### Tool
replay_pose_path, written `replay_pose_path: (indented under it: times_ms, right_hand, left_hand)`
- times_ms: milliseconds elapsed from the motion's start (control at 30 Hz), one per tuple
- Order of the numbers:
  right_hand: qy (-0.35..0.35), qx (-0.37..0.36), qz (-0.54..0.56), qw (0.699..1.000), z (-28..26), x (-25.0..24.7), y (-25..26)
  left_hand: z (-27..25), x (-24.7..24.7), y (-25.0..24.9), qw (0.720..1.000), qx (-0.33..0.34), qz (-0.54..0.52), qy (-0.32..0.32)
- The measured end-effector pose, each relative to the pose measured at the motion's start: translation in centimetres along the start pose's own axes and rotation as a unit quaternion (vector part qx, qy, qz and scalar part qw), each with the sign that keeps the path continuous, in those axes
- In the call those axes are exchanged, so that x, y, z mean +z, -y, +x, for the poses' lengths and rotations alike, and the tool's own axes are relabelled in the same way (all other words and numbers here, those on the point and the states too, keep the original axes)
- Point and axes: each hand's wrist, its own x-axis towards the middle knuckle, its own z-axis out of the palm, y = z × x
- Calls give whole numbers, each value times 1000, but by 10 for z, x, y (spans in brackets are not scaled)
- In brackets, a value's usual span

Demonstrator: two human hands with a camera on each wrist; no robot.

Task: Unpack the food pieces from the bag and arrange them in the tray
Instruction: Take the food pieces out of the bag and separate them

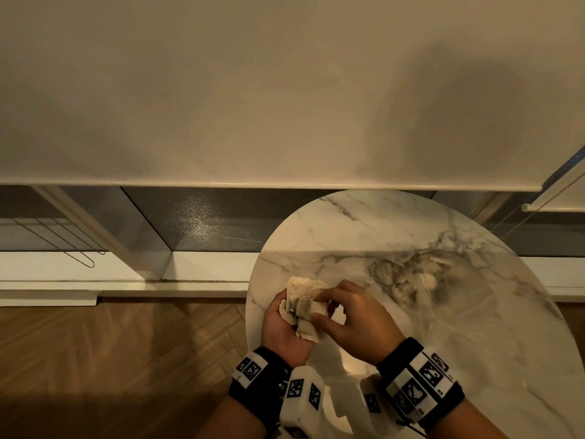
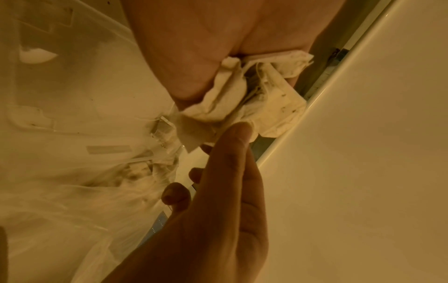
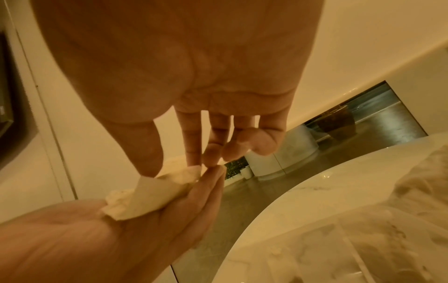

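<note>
head view: wrist bands nearest, then the left hand (image 1: 286, 331) cupping a clump of pale tea bags (image 1: 304, 307) over the marble table (image 1: 348, 223) — the right hand (image 1: 354, 318) pinches its top. clear bag (image 1: 443, 296) at 3 o'clock. left wrist view: fingers (image 2: 232, 153) curl under the clump. right wrist view: fingertips (image 3: 213, 155) pressed on it.
</note>
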Motion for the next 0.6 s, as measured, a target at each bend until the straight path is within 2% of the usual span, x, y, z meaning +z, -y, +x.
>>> replay_pose_path:
  times_ms: [133,233,433,600]
  right_hand:
    - [-53,64,27,996,2,0,8]
    - [-47,111,106,987,5,2,13]
    - [-39,119,167,978,6,9,19]
    - [-36,132,287,948,7,3,21]
  left_hand:
    - [-2,0,-6,1000,22,22,-3]
    - [-1,-3,-8,999,32,35,-17]
    - [-3,-4,-10,998,43,40,-36]
    - [-3,-7,-11,998,19,51,-45]
